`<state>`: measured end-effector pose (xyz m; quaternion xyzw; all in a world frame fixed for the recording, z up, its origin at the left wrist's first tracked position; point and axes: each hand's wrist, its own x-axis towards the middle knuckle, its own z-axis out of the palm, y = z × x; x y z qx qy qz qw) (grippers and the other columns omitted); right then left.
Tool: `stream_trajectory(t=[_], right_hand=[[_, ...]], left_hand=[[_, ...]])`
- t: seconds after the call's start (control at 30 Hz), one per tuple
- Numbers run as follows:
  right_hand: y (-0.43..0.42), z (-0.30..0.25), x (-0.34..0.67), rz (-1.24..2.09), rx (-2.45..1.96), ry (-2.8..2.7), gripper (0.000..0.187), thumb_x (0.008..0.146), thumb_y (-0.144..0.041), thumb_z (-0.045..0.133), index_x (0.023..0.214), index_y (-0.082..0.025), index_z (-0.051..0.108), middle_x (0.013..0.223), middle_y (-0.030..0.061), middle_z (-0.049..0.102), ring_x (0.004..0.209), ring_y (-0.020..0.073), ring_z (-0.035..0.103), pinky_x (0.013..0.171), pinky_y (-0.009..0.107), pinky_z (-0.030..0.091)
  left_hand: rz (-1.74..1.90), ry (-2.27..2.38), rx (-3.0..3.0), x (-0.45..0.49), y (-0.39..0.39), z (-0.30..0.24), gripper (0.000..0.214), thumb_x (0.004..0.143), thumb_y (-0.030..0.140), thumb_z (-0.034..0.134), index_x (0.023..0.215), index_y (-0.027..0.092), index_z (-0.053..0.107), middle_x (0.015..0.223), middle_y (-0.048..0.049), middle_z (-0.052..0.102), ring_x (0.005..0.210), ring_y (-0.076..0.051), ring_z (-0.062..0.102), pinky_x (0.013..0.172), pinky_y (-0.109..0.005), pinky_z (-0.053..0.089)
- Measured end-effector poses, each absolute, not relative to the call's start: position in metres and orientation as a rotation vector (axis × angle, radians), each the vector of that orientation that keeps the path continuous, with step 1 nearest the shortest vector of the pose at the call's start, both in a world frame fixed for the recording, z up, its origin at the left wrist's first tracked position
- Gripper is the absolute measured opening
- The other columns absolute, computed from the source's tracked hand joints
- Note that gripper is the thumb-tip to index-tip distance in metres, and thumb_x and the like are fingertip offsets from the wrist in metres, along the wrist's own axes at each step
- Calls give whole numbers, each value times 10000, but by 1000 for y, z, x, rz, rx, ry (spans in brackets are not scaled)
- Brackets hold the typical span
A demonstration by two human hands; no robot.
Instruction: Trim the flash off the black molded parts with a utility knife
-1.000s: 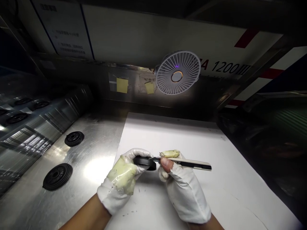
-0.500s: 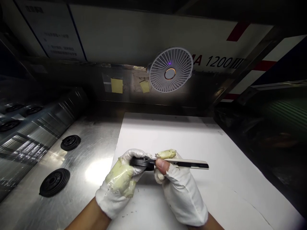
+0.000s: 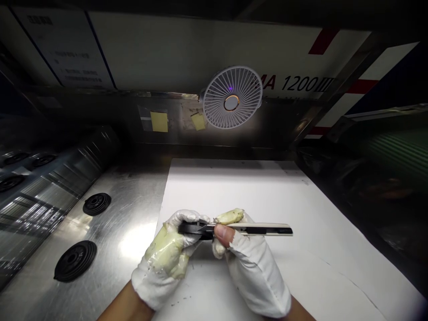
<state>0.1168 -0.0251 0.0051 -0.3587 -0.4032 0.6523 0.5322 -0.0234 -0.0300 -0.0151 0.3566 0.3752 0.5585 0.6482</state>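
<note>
In a white glove with yellowish coating, my left hand [image 3: 170, 254] is closed around a small black round part [image 3: 190, 228], mostly covered by the fingers. My right hand [image 3: 247, 263], gloved with the thumb tip bare, grips a utility knife [image 3: 267, 229] with a pale and black handle. The knife lies nearly level, its blade end pointing left against the black part. Where exactly the blade meets the part is hard to make out. Both hands are just above a white sheet [image 3: 234, 187].
On the metal bench [image 3: 133, 191] to the left lie two black ridged round parts, a nearer one [image 3: 76, 261] and a farther one [image 3: 96, 203]. A crate [image 3: 50, 196] with similar parts on top stands far left. A white fan [image 3: 232, 98] hangs ahead. Dark crumbs dot the sheet.
The view has shifted slightly. Both hands keep their holds, and the knife stays against the black part with barely any visible movement.
</note>
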Motion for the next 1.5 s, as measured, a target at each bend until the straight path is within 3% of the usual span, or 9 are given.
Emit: stream_trajectory(t=[0.23,0.53,0.8,1.03,1.17,1.27,1.4,1.5], right_hand=[[-27,6,117,1593,-835,-951,139,774,-248,641,708,-170,547,588,-25,526,529,105,480,552,252,400],[-21,6,122,1670,-779,-870,150,788,-287,627,791,-175,527,579,-31,497,474,83,440,479,226,363],[-16,13,126,1807,-747,-951,203,722,-280,669,668,-125,549,543,-15,485,419,64,409,400,188,295],[-16,11,130,1824,-764,-957,214,697,-285,683,681,-137,529,570,-7,509,439,82,427,397,199,314],[-13,15,137,1900,-730,-1128,201,702,-273,652,637,-134,523,517,-20,480,425,81,403,412,212,300],[-4,15,146,1605,-879,-1204,164,738,-283,613,668,-154,539,561,-18,494,486,103,438,476,232,364],[18,-3,167,758,-1239,-1472,93,751,-175,521,808,-182,594,867,39,573,813,175,534,737,280,419],[32,-23,180,573,-1532,-1726,212,702,-69,409,724,-174,592,773,39,581,777,178,545,746,283,404]], left_hand=[[1237,913,1033,-25,-32,-4,206,726,68,561,889,190,592,920,-42,593,869,-157,539,875,-302,416],[1085,782,601,-24,-30,-7,231,626,47,551,808,188,571,798,-22,613,803,-180,582,784,-332,446],[972,600,681,-20,-32,-7,356,581,3,452,864,175,581,734,-51,626,821,-206,580,722,-328,407],[947,631,735,-23,-31,-9,309,613,10,461,848,165,587,718,-55,625,779,-200,587,732,-329,414],[950,743,638,-25,-32,-4,233,659,36,514,826,183,583,698,-23,611,700,-171,595,650,-277,444],[1069,776,429,-26,-30,6,178,708,113,577,874,176,588,853,-49,623,864,-200,593,732,-299,479],[1097,650,165,-27,-21,9,223,775,259,548,973,157,552,1081,-100,580,1094,-307,495,875,-513,431],[1170,627,83,-26,-21,4,182,756,144,542,936,120,544,1118,-130,562,1109,-341,480,888,-568,408]])
